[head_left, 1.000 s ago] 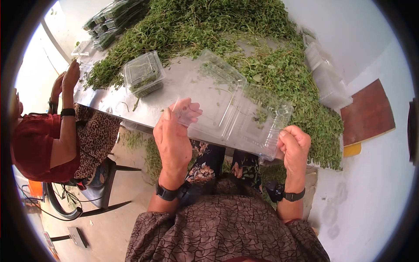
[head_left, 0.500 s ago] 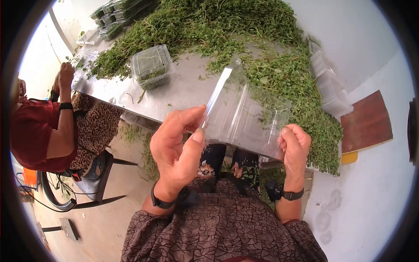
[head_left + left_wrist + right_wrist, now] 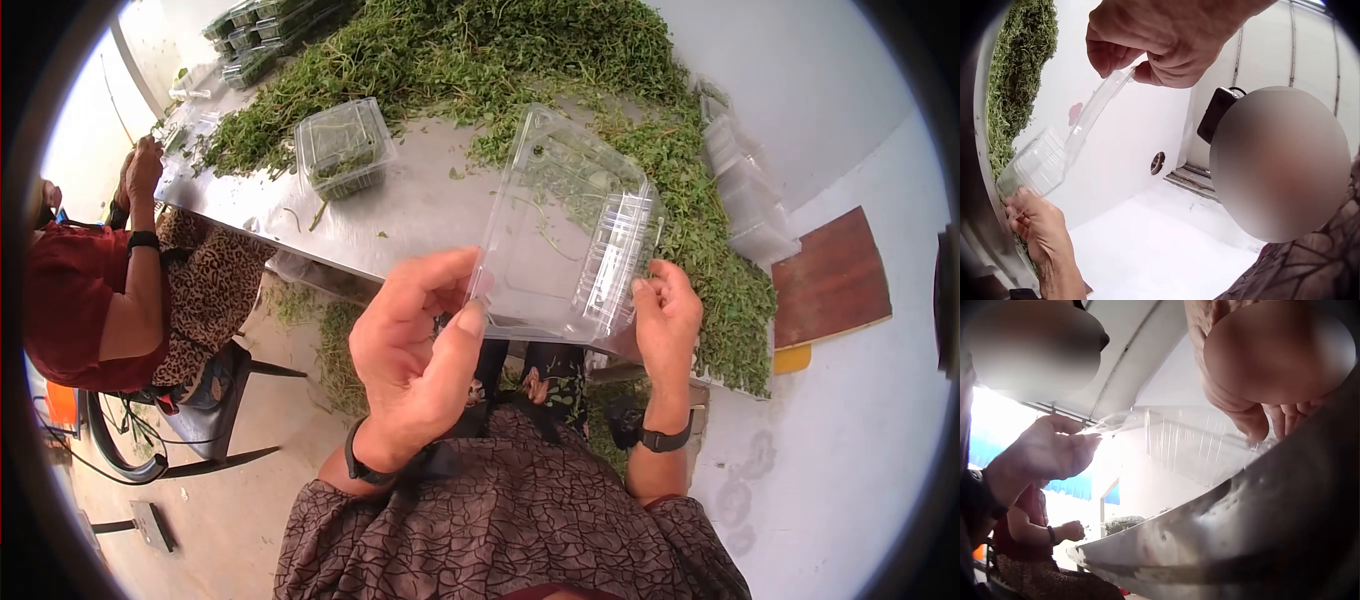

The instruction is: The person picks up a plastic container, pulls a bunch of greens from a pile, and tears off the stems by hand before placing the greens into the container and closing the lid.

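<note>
Between both hands is a clear plastic clamshell container, held above the front edge of the metal table. My left hand pinches the rim of its lid between thumb and fingers. At the opposite side my right hand grips the edge of the ribbed base. In the left wrist view the lid stands raised at an angle from the base. A filled clamshell with leafy greens rests on the table to the left, a stem poking out.
Leafy green stems are heaped over the table's back and right side. Packed clamshells are stacked at the far left. Stacked clear containers stand along the right, near a brown board. Another person sits at the left.
My left hand has moved right and taken hold of the lid's rim. The lid has swung up from lying flat and now leans toward the base. My right hand stays at the base's edge.
</note>
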The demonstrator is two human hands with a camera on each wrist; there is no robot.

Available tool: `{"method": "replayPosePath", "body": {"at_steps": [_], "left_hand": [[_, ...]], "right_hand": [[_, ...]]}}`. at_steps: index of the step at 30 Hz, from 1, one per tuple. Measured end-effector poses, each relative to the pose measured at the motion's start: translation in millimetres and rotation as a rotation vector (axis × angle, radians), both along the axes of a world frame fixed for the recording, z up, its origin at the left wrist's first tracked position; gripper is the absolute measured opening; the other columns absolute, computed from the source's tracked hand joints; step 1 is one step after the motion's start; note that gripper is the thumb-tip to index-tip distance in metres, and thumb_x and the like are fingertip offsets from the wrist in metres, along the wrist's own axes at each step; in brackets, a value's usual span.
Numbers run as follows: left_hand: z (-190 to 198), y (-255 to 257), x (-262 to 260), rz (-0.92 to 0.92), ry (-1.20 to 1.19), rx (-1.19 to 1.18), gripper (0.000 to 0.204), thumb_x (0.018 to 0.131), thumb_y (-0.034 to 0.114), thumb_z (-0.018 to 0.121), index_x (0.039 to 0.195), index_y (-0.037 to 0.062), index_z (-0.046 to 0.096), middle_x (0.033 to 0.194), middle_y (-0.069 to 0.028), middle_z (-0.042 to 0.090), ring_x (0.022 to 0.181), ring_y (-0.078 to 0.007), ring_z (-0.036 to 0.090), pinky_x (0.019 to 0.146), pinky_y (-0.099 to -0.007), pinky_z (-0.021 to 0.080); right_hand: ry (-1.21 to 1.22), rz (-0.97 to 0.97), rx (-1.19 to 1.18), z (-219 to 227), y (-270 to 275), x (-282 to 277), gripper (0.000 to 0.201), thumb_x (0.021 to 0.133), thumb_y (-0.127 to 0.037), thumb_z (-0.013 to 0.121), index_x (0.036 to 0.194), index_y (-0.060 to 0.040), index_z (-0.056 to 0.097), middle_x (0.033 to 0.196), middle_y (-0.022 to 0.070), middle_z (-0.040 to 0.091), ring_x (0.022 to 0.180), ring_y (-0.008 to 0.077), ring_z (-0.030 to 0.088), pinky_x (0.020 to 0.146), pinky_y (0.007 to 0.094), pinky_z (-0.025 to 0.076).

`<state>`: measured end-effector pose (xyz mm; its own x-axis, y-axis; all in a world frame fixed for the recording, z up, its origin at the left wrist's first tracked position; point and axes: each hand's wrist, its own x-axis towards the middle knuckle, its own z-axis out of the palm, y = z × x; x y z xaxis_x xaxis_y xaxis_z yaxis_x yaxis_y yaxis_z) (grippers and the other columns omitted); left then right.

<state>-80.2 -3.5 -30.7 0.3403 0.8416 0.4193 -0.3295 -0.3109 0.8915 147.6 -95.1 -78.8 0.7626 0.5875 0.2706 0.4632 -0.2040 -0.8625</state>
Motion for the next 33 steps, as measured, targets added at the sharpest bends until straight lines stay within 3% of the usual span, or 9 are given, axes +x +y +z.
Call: {"method": "replayPosePath", "body": {"at_steps": [5,8,10,14,16,18,23,28,33], "left_hand": [[6,-3,-2,-0.096,-0.003,-0.102,0.032,0.081,-0.008,0.054,0.113,-0.0086,0.057,0.099,-0.0084,0.059,0.086,-0.0111,0.056,0.077,-0.0239,0.045],[2,0,0,-0.092,-0.061,-0.099,0.031,0.083,-0.007,0.054,0.114,-0.0082,0.057,0.098,-0.0077,0.06,0.085,-0.0104,0.056,0.077,-0.0236,0.045],[0,1,0,-0.109,-0.116,-0.147,0.03,0.085,-0.006,0.053,0.115,-0.0079,0.056,0.097,-0.0075,0.062,0.085,-0.0098,0.056,0.076,-0.0231,0.045],[-1,0,5,-0.093,-0.151,-0.155,0.028,0.087,-0.006,0.052,0.114,-0.0076,0.056,0.097,-0.0077,0.063,0.084,-0.0092,0.056,0.076,-0.0226,0.046],[-3,0,7,-0.13,-0.159,-0.189,0.025,0.088,-0.005,0.052,0.113,-0.0076,0.057,0.097,-0.0081,0.064,0.084,-0.0087,0.057,0.075,-0.0222,0.046],[-4,0,8,-0.135,-0.15,-0.202,0.024,0.089,-0.005,0.053,0.112,-0.0075,0.057,0.096,-0.0075,0.063,0.083,-0.0086,0.057,0.075,-0.022,0.047],[-8,3,7,-0.091,-0.085,-0.248,0.022,0.088,-0.004,0.055,0.11,-0.0073,0.058,0.093,-0.0059,0.063,0.079,-0.0088,0.057,0.073,-0.0217,0.047],[-19,18,1,-0.009,-0.102,-0.19,0.022,0.088,-0.003,0.055,0.109,-0.0066,0.059,0.087,-0.0066,0.063,0.072,-0.0097,0.056,0.065,-0.0223,0.045],[-28,33,-14,0.046,-0.132,-0.175,0.024,0.089,-0.002,0.055,0.113,-0.0073,0.057,0.088,-0.0061,0.061,0.074,-0.0092,0.054,0.067,-0.0217,0.043]], "right_hand": [[-0.024,0.023,0.014,-4,2,2,0.028,0.083,-0.004,0.064,0.109,0.0039,0.059,0.075,0.0079,0.064,0.064,0.0114,0.058,0.059,0.0261,0.047],[-0.314,-0.15,-0.121,10,2,-8,0.029,0.081,-0.005,0.066,0.109,0.0025,0.059,0.079,0.0106,0.065,0.066,0.0161,0.061,0.061,0.029,0.049],[-0.451,-0.243,0.066,13,2,-9,0.029,0.081,-0.007,0.067,0.108,0.0015,0.06,0.087,0.0132,0.066,0.071,0.0208,0.064,0.065,0.032,0.051],[-0.564,-0.177,0.059,22,0,-10,0.028,0.082,-0.008,0.066,0.108,0.0005,0.06,0.094,0.014,0.065,0.08,0.0228,0.064,0.069,0.0325,0.052],[-0.479,-0.106,0.088,12,5,-12,0.029,0.081,-0.006,0.066,0.109,0.0005,0.06,0.095,0.0122,0.066,0.079,0.0202,0.064,0.07,0.031,0.052],[-0.1,0.086,0.096,7,8,-18,0.029,0.081,-0.004,0.066,0.109,0.0007,0.06,0.097,0.0103,0.066,0.078,0.016,0.064,0.071,0.029,0.052],[-0.091,0.128,0.087,1,15,-14,0.026,0.082,0.0,0.065,0.107,0.0019,0.06,0.097,0.0091,0.066,0.081,0.0124,0.063,0.072,0.0259,0.052],[0.202,0.093,0.194,-1,18,-11,0.031,0.079,0.006,0.06,0.11,0.0045,0.054,0.09,0.0085,0.062,0.078,0.0101,0.057,0.068,0.0231,0.048],[0.278,0.061,0.309,4,13,-5,0.023,0.077,0.006,0.059,0.099,0.0019,0.053,0.085,0.0043,0.058,0.071,0.0068,0.051,0.063,0.0211,0.044]]}}
